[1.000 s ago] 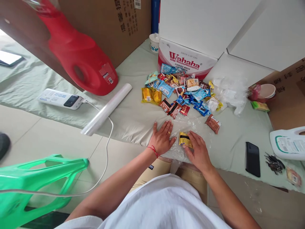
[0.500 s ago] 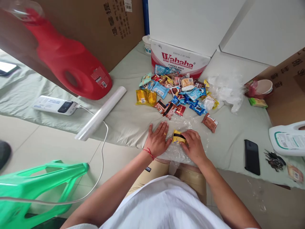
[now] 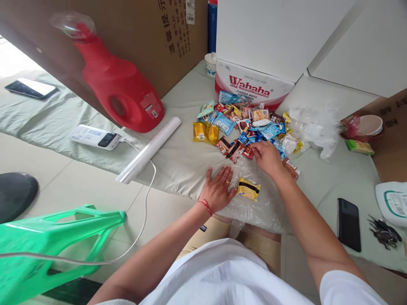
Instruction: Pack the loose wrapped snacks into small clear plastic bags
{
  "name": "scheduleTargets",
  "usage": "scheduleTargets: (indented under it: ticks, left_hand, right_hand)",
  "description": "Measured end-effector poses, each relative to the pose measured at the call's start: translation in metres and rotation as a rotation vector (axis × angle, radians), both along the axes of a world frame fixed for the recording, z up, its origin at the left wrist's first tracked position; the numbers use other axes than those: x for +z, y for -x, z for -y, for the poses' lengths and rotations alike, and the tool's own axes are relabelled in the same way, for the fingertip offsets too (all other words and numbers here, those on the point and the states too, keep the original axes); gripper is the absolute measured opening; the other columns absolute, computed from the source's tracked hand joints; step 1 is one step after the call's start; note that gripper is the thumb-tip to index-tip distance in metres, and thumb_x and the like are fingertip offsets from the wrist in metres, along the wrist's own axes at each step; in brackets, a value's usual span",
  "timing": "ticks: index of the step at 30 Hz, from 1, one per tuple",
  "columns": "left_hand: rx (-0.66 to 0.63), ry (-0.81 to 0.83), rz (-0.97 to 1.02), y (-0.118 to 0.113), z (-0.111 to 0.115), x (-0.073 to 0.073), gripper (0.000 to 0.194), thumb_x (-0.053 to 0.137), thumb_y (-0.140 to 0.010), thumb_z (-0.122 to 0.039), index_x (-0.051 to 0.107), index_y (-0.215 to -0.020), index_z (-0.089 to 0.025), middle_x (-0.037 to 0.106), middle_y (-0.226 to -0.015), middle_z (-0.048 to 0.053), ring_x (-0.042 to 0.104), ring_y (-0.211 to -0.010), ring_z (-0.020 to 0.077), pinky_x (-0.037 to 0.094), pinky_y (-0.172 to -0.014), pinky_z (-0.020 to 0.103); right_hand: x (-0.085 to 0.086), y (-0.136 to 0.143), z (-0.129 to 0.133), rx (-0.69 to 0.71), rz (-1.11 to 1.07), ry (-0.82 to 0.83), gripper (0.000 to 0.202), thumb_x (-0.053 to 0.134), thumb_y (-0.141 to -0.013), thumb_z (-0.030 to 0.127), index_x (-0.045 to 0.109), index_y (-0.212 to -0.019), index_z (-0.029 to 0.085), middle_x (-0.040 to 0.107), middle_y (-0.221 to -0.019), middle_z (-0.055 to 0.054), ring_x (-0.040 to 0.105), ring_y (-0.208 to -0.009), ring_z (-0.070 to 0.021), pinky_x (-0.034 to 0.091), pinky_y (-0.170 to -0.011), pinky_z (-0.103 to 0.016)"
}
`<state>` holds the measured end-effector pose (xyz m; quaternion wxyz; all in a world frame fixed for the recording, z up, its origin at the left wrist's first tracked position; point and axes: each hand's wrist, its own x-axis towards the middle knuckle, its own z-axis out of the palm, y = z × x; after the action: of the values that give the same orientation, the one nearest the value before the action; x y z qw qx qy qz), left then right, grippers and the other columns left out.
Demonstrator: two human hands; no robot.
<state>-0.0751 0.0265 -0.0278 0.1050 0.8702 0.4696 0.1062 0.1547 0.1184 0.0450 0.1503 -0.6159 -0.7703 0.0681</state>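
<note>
My left hand [image 3: 218, 189] lies flat with its fingers spread at the edge of a clear plastic sheet [image 3: 265, 207]. Just right of it, a yellow packet with a black band [image 3: 248, 189] rests on the sheet, touched by neither hand. My right hand [image 3: 268, 157] is at the front of a heap of wrapped snacks [image 3: 225, 123], its fingers bent down by a small red packet [image 3: 247, 152]. Whether the fingertips grip anything is too small to tell. Brown packets [image 3: 234, 151] lie left of that hand, and another brown packet [image 3: 291, 168] is partly behind my right wrist.
A red jug [image 3: 127, 93], a plastic film roll [image 3: 149, 149] and a cabled power bank [image 3: 95, 137] are on the left. Behind the heap stands a Wahaha box [image 3: 254, 87]. Crumpled clear bags [image 3: 314, 125], a black phone [image 3: 349, 224] and keys [image 3: 385, 233] are on the right.
My right hand has let go of the yellow packet and moved forward to the snack heap. My left hand stays flat by the sheet. The view has shifted, moving the surroundings rightward.
</note>
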Motion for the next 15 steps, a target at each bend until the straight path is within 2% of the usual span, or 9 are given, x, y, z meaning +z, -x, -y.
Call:
scheduleTargets:
  ticks: [4, 7, 11, 15]
  left_hand:
    - [-0.002, -0.018, 0.003, 0.001, 0.000, -0.002, 0.067, 0.032, -0.103, -0.054, 0.038, -0.159, -0.016, 0.036, -0.165, 0.014, 0.035, -0.153, 0.0331, 0.014, -0.125, 0.067]
    - [-0.004, -0.024, 0.012, 0.001, 0.000, -0.004, 0.068, 0.031, -0.104, -0.055, 0.037, -0.159, -0.017, 0.036, -0.165, 0.014, 0.035, -0.153, 0.0320, 0.013, -0.125, 0.065]
    - [-0.007, -0.026, 0.025, 0.003, 0.001, -0.005, 0.068, 0.031, -0.104, -0.055, 0.036, -0.160, -0.017, 0.035, -0.166, 0.014, 0.034, -0.154, 0.0312, 0.012, -0.126, 0.064]
    - [-0.005, -0.028, 0.037, 0.004, 0.001, -0.007, 0.069, 0.030, -0.104, -0.056, 0.034, -0.160, -0.016, 0.034, -0.166, 0.014, 0.033, -0.154, 0.0297, 0.011, -0.126, 0.064]
  right_hand:
    - [-0.004, 0.019, -0.060, -0.098, 0.141, 0.016, 0.038, 0.040, -0.100, 0.022, 0.072, -0.119, 0.017, 0.070, -0.116, -0.015, 0.062, -0.104, -0.0284, 0.046, -0.088, -0.036]
    - [-0.005, 0.022, -0.092, -0.145, 0.223, 0.077, 0.037, 0.041, -0.099, 0.021, 0.073, -0.115, 0.013, 0.069, -0.117, -0.018, 0.064, -0.100, -0.0274, 0.046, -0.086, -0.034]
    - [0.003, 0.030, -0.114, -0.261, 0.264, 0.060, 0.037, 0.042, -0.099, 0.024, 0.072, -0.117, 0.011, 0.070, -0.114, -0.021, 0.065, -0.102, -0.0307, 0.048, -0.085, -0.037]
    - [0.011, 0.053, -0.125, -0.257, 0.275, 0.051, 0.034, 0.046, -0.099, 0.027, 0.070, -0.119, 0.014, 0.071, -0.111, -0.020, 0.064, -0.107, -0.0339, 0.049, -0.089, -0.042]
